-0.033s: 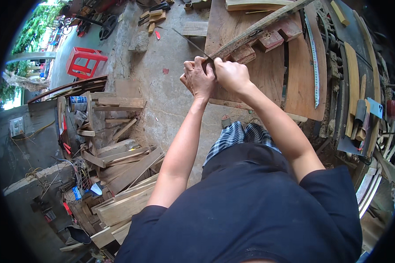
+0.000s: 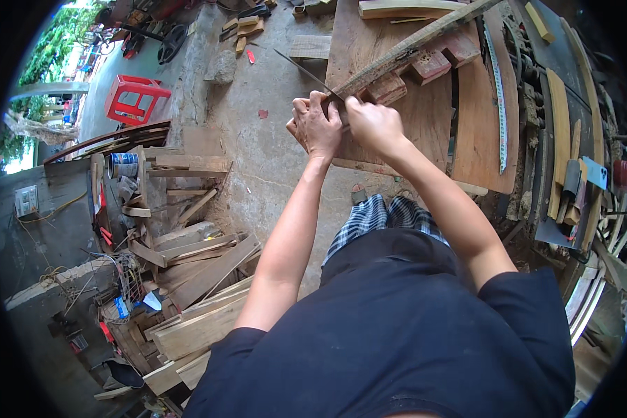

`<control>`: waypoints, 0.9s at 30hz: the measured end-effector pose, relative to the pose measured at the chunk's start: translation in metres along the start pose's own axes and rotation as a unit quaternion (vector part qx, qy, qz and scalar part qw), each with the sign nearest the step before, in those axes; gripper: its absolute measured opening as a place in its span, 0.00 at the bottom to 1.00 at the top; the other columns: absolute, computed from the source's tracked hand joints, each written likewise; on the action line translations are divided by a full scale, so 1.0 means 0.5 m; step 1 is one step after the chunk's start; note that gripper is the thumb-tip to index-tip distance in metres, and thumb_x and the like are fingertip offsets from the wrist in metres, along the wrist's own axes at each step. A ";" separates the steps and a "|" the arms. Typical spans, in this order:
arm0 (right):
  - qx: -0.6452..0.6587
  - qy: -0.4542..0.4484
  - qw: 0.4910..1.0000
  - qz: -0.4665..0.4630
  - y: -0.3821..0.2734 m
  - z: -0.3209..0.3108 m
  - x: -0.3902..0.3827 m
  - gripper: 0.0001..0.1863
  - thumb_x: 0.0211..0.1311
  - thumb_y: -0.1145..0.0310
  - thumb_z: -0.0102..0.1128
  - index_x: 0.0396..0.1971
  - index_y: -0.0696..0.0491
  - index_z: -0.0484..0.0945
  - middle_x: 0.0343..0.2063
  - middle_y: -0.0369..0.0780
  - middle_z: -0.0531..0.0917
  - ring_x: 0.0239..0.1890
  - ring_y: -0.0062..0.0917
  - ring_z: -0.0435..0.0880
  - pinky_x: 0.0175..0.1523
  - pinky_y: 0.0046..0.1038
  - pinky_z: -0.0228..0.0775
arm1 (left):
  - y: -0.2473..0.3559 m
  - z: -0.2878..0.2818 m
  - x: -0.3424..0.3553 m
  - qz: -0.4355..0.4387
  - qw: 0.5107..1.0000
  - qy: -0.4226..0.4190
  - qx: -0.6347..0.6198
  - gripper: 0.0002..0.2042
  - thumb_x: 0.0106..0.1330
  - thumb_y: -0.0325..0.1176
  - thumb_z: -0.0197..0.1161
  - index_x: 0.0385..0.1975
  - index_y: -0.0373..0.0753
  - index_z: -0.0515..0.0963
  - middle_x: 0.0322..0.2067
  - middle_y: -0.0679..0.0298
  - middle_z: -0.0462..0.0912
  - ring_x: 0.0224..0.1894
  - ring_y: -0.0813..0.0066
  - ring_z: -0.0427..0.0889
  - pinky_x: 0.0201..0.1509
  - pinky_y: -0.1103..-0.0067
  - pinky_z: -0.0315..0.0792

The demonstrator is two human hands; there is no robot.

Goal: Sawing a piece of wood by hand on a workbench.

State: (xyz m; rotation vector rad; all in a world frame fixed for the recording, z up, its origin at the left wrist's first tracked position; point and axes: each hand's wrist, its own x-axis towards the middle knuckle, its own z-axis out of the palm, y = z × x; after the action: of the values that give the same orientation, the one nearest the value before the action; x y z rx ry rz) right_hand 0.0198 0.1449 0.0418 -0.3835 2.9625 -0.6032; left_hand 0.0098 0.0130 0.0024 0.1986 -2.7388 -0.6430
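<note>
A long rough wooden strip (image 2: 418,43) slants from the far right down to my hands. My left hand (image 2: 318,127) grips its near end, fingers curled over it. My right hand (image 2: 376,129) is closed beside it, slightly blurred. From between the hands a thin, dark, straight blade (image 2: 301,67) sticks out to the far left, crossing the strip's end. My right hand holds this tool at its near end; the handle is hidden in the fist, and whether it is a saw or a file cannot be made out. Reddish wooden blocks (image 2: 386,88) lie under the strip.
Brown boards (image 2: 482,132) form the work surface, with a measuring tape (image 2: 499,104) along the right. Farther right are wood strips and a light-blue phone (image 2: 595,172). Scrap timber (image 2: 200,327) piles up at the left, and a red plastic stool (image 2: 137,97) stands beyond.
My right hand has shifted slightly right and toward me, and the blade has moved a little with it. My left hand stays on the strip.
</note>
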 end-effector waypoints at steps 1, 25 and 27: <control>-0.005 -0.007 1.000 0.004 0.006 -0.004 -0.024 0.07 0.58 0.69 0.49 0.32 0.55 0.73 0.26 0.48 0.85 0.30 0.40 0.86 0.32 0.39 0.78 | -0.003 0.000 0.000 0.003 1.000 0.000 -0.002 0.10 0.58 0.41 0.63 0.38 0.51 0.73 0.37 0.65 0.70 0.45 0.66 0.72 0.49 0.68 0.58; -0.012 -0.001 1.000 0.007 0.009 -0.004 -0.003 0.07 0.57 0.71 0.49 0.34 0.56 0.73 0.26 0.49 0.85 0.30 0.40 0.86 0.32 0.39 0.78 | -0.002 0.006 0.014 0.007 1.000 -0.009 -0.001 0.11 0.59 0.42 0.63 0.40 0.51 0.73 0.38 0.65 0.70 0.46 0.65 0.72 0.49 0.67 0.59; -0.029 -0.023 0.999 0.015 0.014 -0.015 -0.040 0.07 0.56 0.71 0.50 0.33 0.56 0.73 0.24 0.49 0.84 0.29 0.40 0.86 0.31 0.39 0.78 | -0.005 0.004 0.010 0.001 1.000 -0.008 0.005 0.11 0.59 0.41 0.62 0.40 0.51 0.73 0.38 0.65 0.70 0.46 0.66 0.72 0.49 0.67 0.59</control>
State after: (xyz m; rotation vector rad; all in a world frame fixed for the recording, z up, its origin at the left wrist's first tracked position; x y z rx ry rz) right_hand 0.0363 0.1591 0.0467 -0.3529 2.9403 -0.4998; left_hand 0.0046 0.0109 0.0009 0.1944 -2.7581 -0.6349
